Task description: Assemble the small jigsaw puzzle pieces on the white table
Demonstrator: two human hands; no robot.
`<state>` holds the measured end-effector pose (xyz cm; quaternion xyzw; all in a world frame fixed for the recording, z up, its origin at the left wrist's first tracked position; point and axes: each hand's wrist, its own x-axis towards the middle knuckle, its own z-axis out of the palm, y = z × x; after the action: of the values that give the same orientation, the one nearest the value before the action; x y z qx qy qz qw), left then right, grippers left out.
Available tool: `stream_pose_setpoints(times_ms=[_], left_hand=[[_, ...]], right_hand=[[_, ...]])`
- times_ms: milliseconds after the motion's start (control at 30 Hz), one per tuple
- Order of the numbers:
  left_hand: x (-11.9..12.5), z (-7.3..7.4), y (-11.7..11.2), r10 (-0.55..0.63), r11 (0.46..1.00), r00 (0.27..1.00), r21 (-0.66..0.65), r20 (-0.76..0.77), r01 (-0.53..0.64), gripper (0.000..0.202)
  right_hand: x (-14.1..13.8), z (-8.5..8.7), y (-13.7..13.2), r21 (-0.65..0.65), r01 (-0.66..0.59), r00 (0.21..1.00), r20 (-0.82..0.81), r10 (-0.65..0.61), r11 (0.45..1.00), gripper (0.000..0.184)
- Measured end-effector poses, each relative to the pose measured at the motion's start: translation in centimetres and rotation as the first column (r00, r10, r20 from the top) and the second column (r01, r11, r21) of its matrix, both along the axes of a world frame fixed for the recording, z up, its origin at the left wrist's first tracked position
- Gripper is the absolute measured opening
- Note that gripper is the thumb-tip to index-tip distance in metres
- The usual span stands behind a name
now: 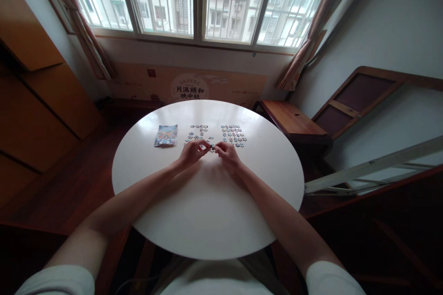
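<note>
Above the white round table [207, 221], my left hand [192, 153] and my right hand [227, 153] meet with their fingertips pinched. Between them is a small dark jigsaw puzzle piece [212, 147], gripped from both sides; whether it is one piece or two joined cannot be made out. Just beyond my left hand lies a loose, partly joined group of puzzle pieces [199, 126], some hidden by the fingers. Past my right hand, more puzzle pieces [231, 132] are laid out in rows. A colourful picture sheet [166, 135] lies flat at the left.
Behind the table stands a wide printed panel [242, 82] under the barred window [166, 0]. A wooden bench [290, 117] is at the right, near a leaning wooden frame [356, 97]. Wooden cabinets [34, 120] stand at the left.
</note>
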<state>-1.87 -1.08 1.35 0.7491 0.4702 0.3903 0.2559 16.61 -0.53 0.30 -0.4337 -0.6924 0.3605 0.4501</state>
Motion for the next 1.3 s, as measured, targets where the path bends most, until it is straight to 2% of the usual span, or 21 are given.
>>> stream_pose_setpoints(times_ms=[67,200,333,467,633,733,900,1167,1300], left_hand=[[-0.2,0.2,-0.1,0.013,0.995,0.993,0.095,-0.115,-0.002,0.020],[-0.5,0.4,-0.2,-0.011,0.984,0.982,0.172,-0.191,0.045,0.023],[-0.4,0.6,-0.2,-0.026,0.987,0.975,0.149,-0.221,0.060,0.019],[-0.3,0.8,-0.3,0.023,0.995,0.969,0.095,-0.246,0.000,0.020],[-0.3,0.9,-0.5,0.093,0.993,0.957,0.102,-0.275,-0.067,0.021],[-0.4,0.7,-0.5,0.101,0.989,0.959,0.128,-0.266,-0.069,0.019],[-0.3,0.3,-0.5,0.095,0.989,0.956,0.135,-0.278,-0.059,0.020],[0.0,0.3,-0.8,0.100,0.989,0.938,0.138,-0.331,-0.057,0.019],[0.0,0.6,-0.9,0.118,0.990,0.928,0.116,-0.354,-0.082,0.020]], right_hand=[[0.0,0.0,0.0,0.001,-0.001,1.000,0.000,0.001,1.000,0.026],[0.1,-0.1,0.1,0.004,-0.001,1.000,0.007,0.001,1.000,0.023],[0.0,-0.2,0.0,0.019,0.007,1.000,0.030,-0.008,1.000,0.023],[-0.1,-0.3,0.0,0.037,0.010,1.000,0.025,-0.011,0.999,0.026],[0.5,-0.3,0.1,0.144,0.031,0.991,0.124,-0.049,0.989,0.021],[0.9,-0.3,0.2,0.213,0.013,0.980,0.191,-0.054,0.977,0.015],[1.0,-0.6,0.4,0.274,-0.009,0.977,0.209,-0.051,0.962,0.010],[1.2,-0.9,0.4,0.308,-0.025,0.950,0.303,-0.073,0.951,0.009],[1.4,-0.7,0.5,0.297,0.008,0.927,0.357,-0.118,0.955,0.010]])
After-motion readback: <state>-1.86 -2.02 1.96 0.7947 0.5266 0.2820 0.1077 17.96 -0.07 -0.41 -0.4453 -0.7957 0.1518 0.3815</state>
